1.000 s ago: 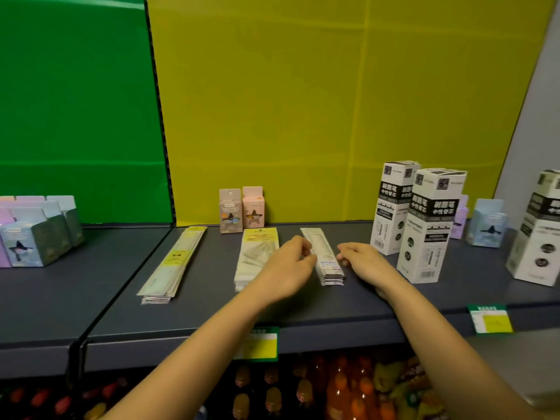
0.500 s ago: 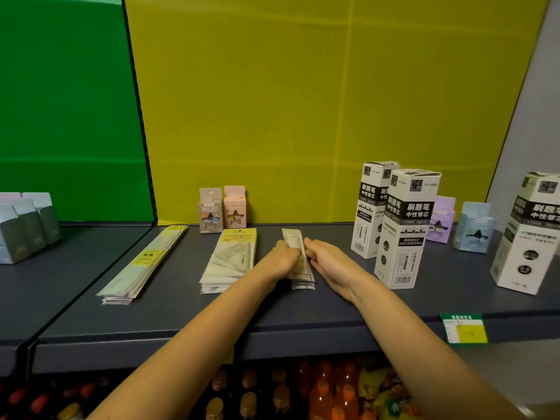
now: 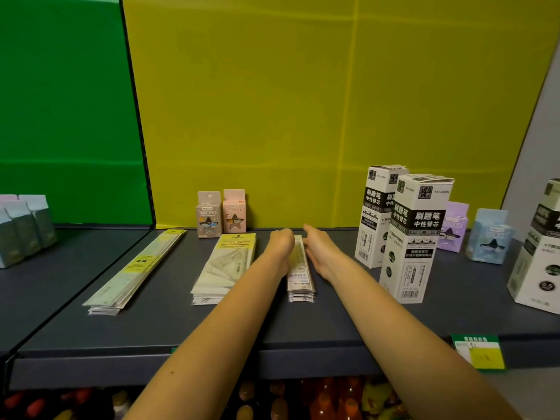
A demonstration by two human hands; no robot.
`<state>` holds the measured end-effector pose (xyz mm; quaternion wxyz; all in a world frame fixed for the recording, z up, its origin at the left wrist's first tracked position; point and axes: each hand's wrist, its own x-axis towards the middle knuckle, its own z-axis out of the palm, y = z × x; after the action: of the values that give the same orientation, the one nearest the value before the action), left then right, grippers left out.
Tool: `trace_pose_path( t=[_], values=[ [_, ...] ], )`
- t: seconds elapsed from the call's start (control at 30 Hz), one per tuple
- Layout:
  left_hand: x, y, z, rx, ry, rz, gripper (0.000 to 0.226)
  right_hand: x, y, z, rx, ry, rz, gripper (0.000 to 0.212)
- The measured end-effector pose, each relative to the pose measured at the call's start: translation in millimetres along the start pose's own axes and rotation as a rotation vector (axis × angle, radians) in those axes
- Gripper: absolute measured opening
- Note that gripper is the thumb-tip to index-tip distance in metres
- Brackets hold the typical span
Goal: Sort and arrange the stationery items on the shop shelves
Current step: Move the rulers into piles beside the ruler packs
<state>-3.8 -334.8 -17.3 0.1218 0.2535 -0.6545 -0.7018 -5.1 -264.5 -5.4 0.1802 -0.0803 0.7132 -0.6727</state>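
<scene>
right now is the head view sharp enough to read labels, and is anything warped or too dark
Head view: large print on the tall white-and-black cardboard box is legible, fine print on the narrow stack of clear-packed rulers is soft; the black panel seam bows from the wide lens; the bottles under the dark grey shelf lie in deep shadow.

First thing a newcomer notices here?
Two bare forearms reach mid-frame, the left hand and right hand flanking a narrow ruler stack on the grey shelf. Behind glows a bright yellow panel, and tall white refill boxes stand right of the hands.
</scene>
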Motion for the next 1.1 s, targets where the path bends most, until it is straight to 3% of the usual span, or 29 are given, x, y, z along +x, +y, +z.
trace_pose_path(
  t=[0.23,0.4,0.57,0.67,0.87,1.0,1.1],
  values=[
    [-4.6,-0.5,-3.7,-0.058,-0.006,-0.010,0.048,-8.1,0.4,-10.5,0.167,-0.126,0.029,0.052],
    [-13.8,-10.0,-7.1,-0.154,-0.092,-0.022,0.042,-20.0,9.9,-11.1,0.197,-0.110,0.027,0.034],
    [-21.9,-11.2,-9.1,-0.180,-0.128,-0.031,0.043,-17.6,17.3,-7.6,0.220,-0.130,0.027,0.047],
    [-30.7,-8.0,-13.3,-0.113,-0.158,-0.034,0.039,-28.4,11.1,-2.4,0.086,-0.102,0.001,0.050],
    [-43.3,18.4,-57.3,0.128,-0.024,0.275,0.042,-38.2,-5.8,7.1,-0.260,-0.017,-0.261,0.043],
    [-56.0,37.4,-120.2,0.169,0.030,0.464,0.019,-47.9,-17.8,36.0,-0.317,-0.028,-0.379,0.033],
    [-54.8,40.7,-177.4,0.268,0.154,0.507,0.020,-55.4,-24.9,69.7,-0.312,-0.081,-0.387,0.033]
  ],
)
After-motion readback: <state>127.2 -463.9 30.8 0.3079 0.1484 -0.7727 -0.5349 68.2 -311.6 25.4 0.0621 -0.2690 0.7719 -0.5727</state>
